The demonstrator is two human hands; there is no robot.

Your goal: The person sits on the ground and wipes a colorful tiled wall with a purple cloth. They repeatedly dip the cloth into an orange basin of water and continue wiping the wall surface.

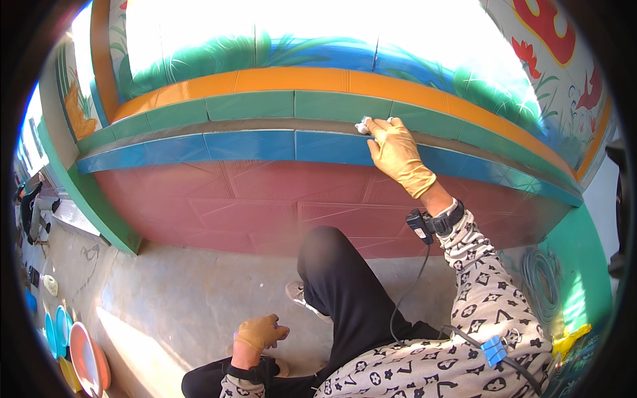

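Note:
My right hand [398, 154], in a tan rubber glove, reaches up to the wall. Its fingers press a crumpled white cloth [362, 125] against the ledge, where the green tile band [342, 106] meets the narrow grey strip [279, 125]. Just below the hand runs the blue tile band [249, 146]. My left hand [261, 333], gloved alike, hangs low by my bent left leg, its fingers curled in. Whether anything is inside those fingers is hidden from view.
A cable runs from the black device [421, 227] at my right wrist. Orange [84, 358] and turquoise basins [62, 326] stand lower left. A coiled hose [541, 282] lies at right. Another person [34, 209] sits far left. Maroon tiles [265, 205] cover the lower wall before my knee.

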